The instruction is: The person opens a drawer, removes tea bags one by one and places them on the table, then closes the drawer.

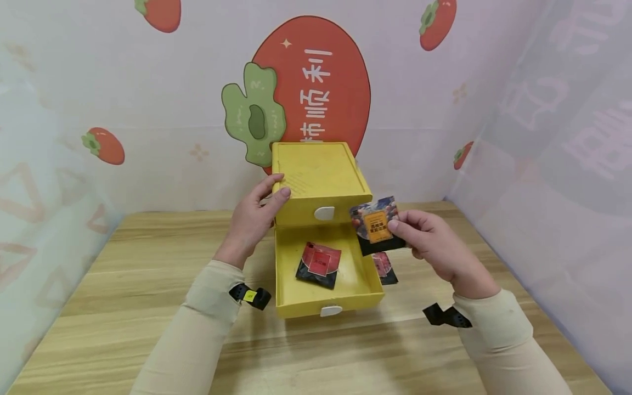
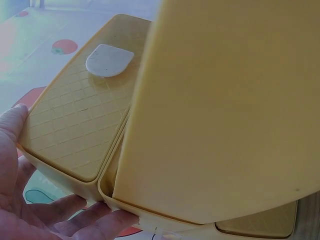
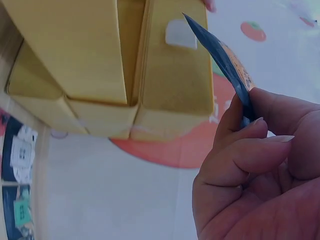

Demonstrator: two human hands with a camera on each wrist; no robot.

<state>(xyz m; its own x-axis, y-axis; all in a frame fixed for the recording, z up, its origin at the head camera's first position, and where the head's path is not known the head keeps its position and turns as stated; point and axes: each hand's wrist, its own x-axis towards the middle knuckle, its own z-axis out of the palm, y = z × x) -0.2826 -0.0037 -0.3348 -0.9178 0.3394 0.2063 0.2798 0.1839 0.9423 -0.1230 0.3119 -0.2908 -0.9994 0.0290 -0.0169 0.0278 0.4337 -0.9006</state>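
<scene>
A yellow drawer box (image 1: 316,170) stands upright with its lower drawer (image 1: 355,274) pulled out. My left hand (image 1: 254,216) rests on the box's left side, thumb at the top front edge and fingers fairly straight along the side wall. In the drawer lies a red and black sachet (image 1: 319,265). My right hand (image 1: 436,241) pinches a dark, colourful sachet (image 1: 377,225) with an orange label between thumb and fingers, up beside the box's right front corner. The right wrist view shows this sachet (image 3: 222,57) nearly edge-on.
Another red sachet (image 1: 384,269) lies on the wooden table (image 1: 163,291) right of the drawer, partly covered. In the right wrist view, a white-labelled sachet (image 3: 21,150) and a green-labelled sachet (image 3: 21,212) lie beside the box. A printed backdrop (image 1: 197,99) rises behind.
</scene>
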